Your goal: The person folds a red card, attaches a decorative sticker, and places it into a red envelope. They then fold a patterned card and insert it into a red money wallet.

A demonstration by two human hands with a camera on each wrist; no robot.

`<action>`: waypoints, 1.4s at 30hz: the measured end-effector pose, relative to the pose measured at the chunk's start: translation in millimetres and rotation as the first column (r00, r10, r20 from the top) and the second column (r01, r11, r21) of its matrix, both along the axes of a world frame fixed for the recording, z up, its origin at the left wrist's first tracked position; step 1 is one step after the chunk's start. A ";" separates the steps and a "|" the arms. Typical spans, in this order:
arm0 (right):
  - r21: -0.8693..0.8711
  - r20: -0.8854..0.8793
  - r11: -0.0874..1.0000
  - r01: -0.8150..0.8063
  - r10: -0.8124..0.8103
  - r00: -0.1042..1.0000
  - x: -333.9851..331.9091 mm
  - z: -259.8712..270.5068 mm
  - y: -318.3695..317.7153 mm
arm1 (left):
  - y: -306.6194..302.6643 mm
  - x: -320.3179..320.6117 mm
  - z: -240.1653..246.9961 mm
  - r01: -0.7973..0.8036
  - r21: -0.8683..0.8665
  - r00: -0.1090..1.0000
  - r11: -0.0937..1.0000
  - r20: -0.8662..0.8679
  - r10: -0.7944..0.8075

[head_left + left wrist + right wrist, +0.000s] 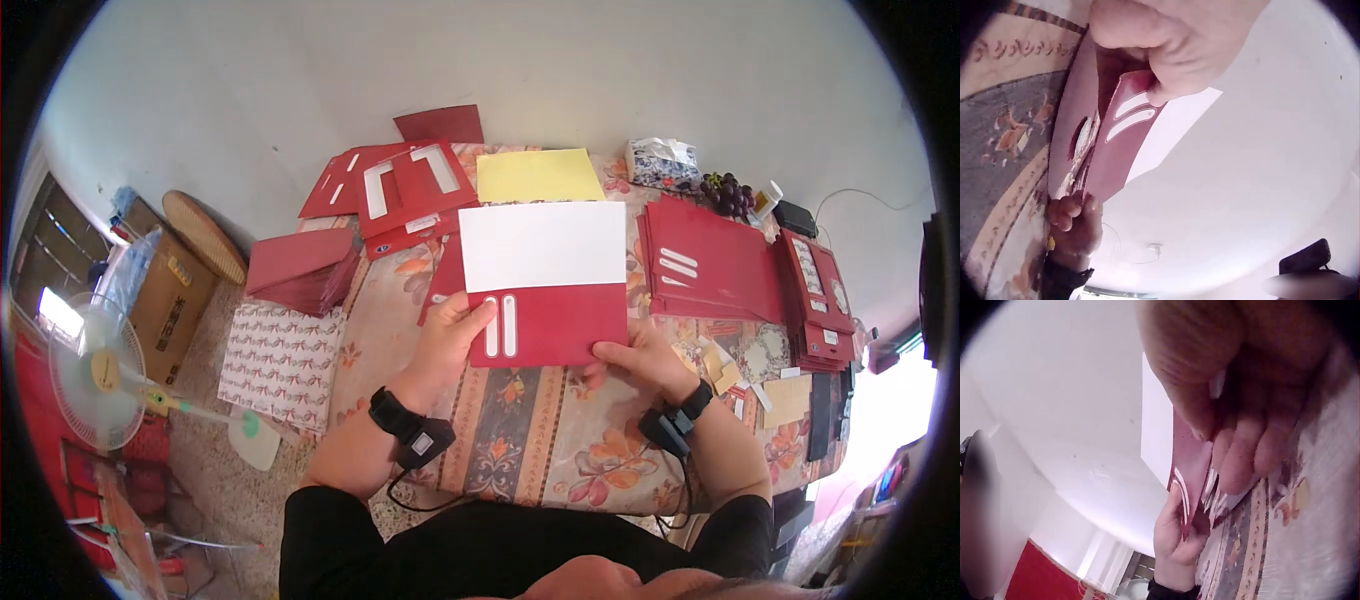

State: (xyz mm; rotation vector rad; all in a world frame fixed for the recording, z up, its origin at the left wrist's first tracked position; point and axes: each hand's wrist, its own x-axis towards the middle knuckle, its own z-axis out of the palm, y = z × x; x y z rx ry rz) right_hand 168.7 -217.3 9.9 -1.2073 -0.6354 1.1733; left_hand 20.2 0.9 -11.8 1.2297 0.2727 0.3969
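Both hands hold a dark red card sleeve (565,325) in front of the body. It carries two long white-edged slots at its left end. A white sheet (545,245) shows above the sleeve's upper edge. At the left end, my left hand (452,338) pinches the sleeve, thumb lying beside the slots. My right hand (645,362) grips the lower right corner with the thumb on the front face. In the left wrist view the sleeve (1119,147) slants between the two hands. The right wrist view has the right hand's curled fingers (1241,447) near the sleeve's edge.
Red slotted sleeves (415,190) and a yellow sheet (540,175) lie at the back. More red stacks stand left (300,265) and right (710,255). Grapes (728,194) and a tissue pack (663,163) sit back right. A fan (100,370) stands beside the table at left.
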 end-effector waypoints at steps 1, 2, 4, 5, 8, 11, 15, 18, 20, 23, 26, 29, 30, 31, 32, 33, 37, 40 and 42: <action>0.011 -0.021 1.000 0.014 -0.014 1.000 -1.9 2.8 -0.3 | 2.7 0.4 -4.1 0.000 -0.009 1.000 1.000 -0.005 0.000; 0.008 -0.023 1.000 0.024 -0.024 0.999 -2.1 1.8 -0.9 | 3.2 0.5 -7.0 0.002 -0.019 1.000 1.000 -0.014 -0.003; 0.104 -0.146 0.969 0.225 -0.209 0.967 1.2 -2.9 -0.2 | -1.4 0.1 -4.2 0.025 -0.025 0.999 0.999 -0.022 -0.026; 0.104 -0.147 0.967 0.234 -0.218 0.965 3.9 -5.6 0.0 | -4.2 -0.7 -1.7 0.036 -0.030 0.999 0.999 -0.029 -0.037; 0.139 0.075 0.949 0.283 -0.295 0.952 11.9 -4.1 -1.6 | -11.5 -3.5 5.3 0.087 -0.053 0.989 0.995 -0.113 -0.093; 0.191 0.124 0.946 0.263 -0.289 0.949 16.0 -13.4 -1.7 | -8.8 -4.7 1.3 0.118 -0.067 0.988 0.991 -0.095 -0.124; 0.144 0.099 0.955 0.261 -0.276 0.956 9.7 -8.2 -1.2 | -15.3 -7.0 12.9 0.110 -0.026 0.985 0.994 -0.134 -0.113; 0.163 0.121 0.962 0.218 -0.238 0.964 11.9 -11.0 -0.8 | -12.3 -8.5 13.9 0.201 0.048 0.975 0.978 -0.111 -0.195; 0.115 0.175 0.970 0.214 -0.232 0.957 11.9 -9.1 -1.1 | -11.3 -8.5 11.2 0.183 0.094 0.980 0.979 -0.101 -0.173; 0.146 0.042 0.968 0.203 -0.211 0.976 9.7 -0.9 -3.3 | -9.5 -7.1 5.7 0.148 0.102 0.987 0.984 -0.074 -0.141; 0.244 0.034 0.949 0.201 -0.216 0.976 20.4 -19.6 -4.1 | -6.4 -7.3 3.1 0.144 0.089 0.989 0.986 -0.058 -0.139; 0.211 -0.033 0.949 0.235 -0.233 0.972 13.1 -9.3 -2.4 | -6.3 -7.4 2.4 0.155 0.035 0.987 0.987 -0.054 -0.153; 0.210 -0.033 0.949 0.236 -0.235 0.972 12.9 -10.8 -2.8 | -6.1 -8.0 2.7 0.156 0.034 0.986 0.987 -0.055 -0.154; 0.231 -0.056 0.946 0.229 -0.222 0.974 12.9 -13.2 -2.7 | -5.6 -8.8 3.6 0.154 0.026 0.987 0.988 -0.049 -0.152; 0.253 -0.077 0.942 0.221 -0.208 0.975 12.9 -14.6 -2.8 | -5.2 -9.3 4.2 0.151 0.018 0.988 0.988 -0.042 -0.150; 0.253 -0.077 0.942 0.222 -0.209 0.975 13.0 -14.8 -3.1 | -5.1 -9.7 4.2 0.152 0.018 0.988 0.988 -0.042 -0.151; 0.268 -0.043 0.938 0.217 -0.214 0.976 13.7 -15.1 -4.1 | -6.8 -10.4 5.5 0.164 0.059 0.985 0.985 -0.068 -0.160; 0.271 -0.035 0.936 0.223 -0.222 0.974 13.3 -13.8 -2.9 | -10.0 -11.2 12.8 0.180 0.090 0.983 0.980 -0.063 -0.175; 0.283 -0.039 0.934 0.218 -0.215 0.976 13.4 -14.8 -2.8 | -11.4 -10.8 15.4 0.190 0.104 0.981 0.976 -0.060 -0.184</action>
